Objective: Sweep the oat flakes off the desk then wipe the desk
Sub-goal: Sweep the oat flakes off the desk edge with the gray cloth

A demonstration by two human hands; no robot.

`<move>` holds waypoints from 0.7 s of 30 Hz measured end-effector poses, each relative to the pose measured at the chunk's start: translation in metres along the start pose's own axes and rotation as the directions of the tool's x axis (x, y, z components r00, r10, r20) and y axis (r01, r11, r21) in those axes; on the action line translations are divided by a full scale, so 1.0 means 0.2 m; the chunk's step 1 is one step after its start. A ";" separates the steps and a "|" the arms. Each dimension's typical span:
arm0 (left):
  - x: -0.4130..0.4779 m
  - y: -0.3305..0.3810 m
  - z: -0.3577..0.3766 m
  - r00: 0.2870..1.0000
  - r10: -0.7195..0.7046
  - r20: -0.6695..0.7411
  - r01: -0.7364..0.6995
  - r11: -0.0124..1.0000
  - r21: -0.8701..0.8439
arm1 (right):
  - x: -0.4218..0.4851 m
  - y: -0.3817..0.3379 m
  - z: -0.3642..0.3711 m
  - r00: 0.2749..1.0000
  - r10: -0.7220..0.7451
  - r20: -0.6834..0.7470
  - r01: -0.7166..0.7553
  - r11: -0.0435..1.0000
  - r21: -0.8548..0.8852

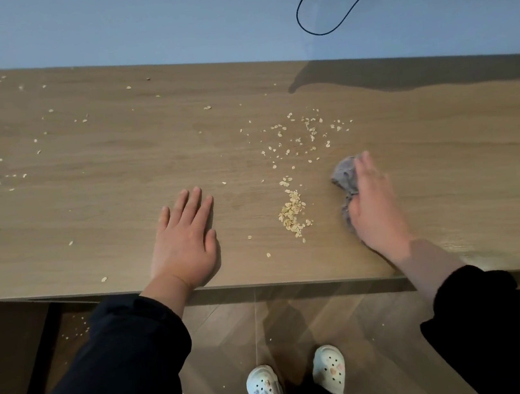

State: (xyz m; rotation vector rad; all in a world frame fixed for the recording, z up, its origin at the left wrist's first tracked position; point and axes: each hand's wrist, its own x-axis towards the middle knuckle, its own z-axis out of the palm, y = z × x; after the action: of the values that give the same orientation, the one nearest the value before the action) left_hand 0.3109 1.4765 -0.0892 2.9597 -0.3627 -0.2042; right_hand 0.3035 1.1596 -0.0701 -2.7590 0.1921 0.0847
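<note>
The left hand (184, 242) lies flat, palm down, on the wooden worktop (115, 184) close to its front edge. Its fingers (193, 206) are straight, a little spread, and hold nothing. The right hand (374, 203) rests further along the same front edge on a bunched grey cloth (346, 177). Its fingers are stretched out over the cloth and press it to the wood rather than curling round it. This hand is slightly blurred and its thumb cannot be made out. The cloth sticks out on the side of the hand that faces the left hand. Between the two hands, near the front edge, the oat flakes (293, 213) are gathered in a small heap just beside the cloth but apart from it. A looser scatter of flakes (296, 134) spreads from the heap towards the back edge. Single flakes (8, 150) dot the left part of the worktop up to its back left corner. A few more lie on the wooden floor (373, 331) under the left front edge. A pair of white clogs (264, 392) stands on the floor below. Behind the back edge, a black cord (319, 19) loops down a pale wall.
</note>
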 end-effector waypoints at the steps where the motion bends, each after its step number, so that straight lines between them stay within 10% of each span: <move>1: 0.00 0.00 0.00 1.000 -0.002 -0.002 0.002 1.000 0.004 | 0.02 0.07 -0.03 0.992 0.110 -0.069 -0.104 0.991 0.079; 10: 0.01 -0.01 0.02 1.000 -0.027 -0.007 0.028 0.999 0.046 | 0.55 0.16 -0.07 0.879 0.401 -0.259 -0.361 0.913 0.188; 21: 0.01 -0.02 0.04 0.998 -0.040 -0.047 0.043 0.996 0.077 | 0.50 -0.04 0.04 0.957 -0.289 0.018 0.288 0.957 0.033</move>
State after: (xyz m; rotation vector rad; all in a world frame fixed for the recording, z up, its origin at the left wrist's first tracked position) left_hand 0.3125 1.4791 -0.0989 3.0455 -0.3104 -0.1294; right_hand 0.4029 1.1579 -0.0839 -2.7224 -0.2145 0.0350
